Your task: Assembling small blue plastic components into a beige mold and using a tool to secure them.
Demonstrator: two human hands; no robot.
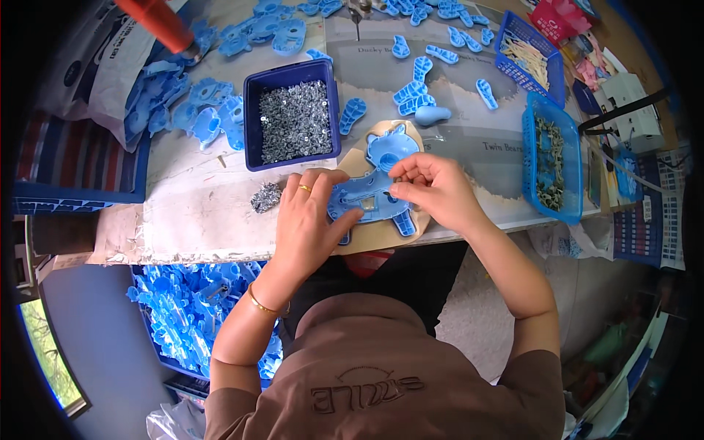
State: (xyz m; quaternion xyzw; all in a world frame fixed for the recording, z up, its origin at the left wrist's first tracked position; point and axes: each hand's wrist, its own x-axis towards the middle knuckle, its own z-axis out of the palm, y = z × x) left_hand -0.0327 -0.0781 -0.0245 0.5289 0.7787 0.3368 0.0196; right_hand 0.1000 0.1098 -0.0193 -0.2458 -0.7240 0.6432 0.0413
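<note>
A blue plastic bear-shaped shell (370,194) lies hollow side up on a tan, shaped board (419,220) near the table's front edge. My left hand (308,220) grips the shell's left end, thumb and fingers apart across it. My right hand (436,192) is over the shell's right side, thumb and forefinger pinched together. Whatever sits between those fingertips is too small or hidden to make out. Left of the shell is a small heap of metal screws (265,197). Just behind stands a dark blue tray (251,117) full of small metal parts.
Blue shell halves (209,110) pile up at the left, beneath an orange-red tool (165,29). Loose blue limb pieces (414,95) lie behind the board. At the right stand a light blue basket (576,172) of small metal parts and a blue basket (554,88) of pale sticks.
</note>
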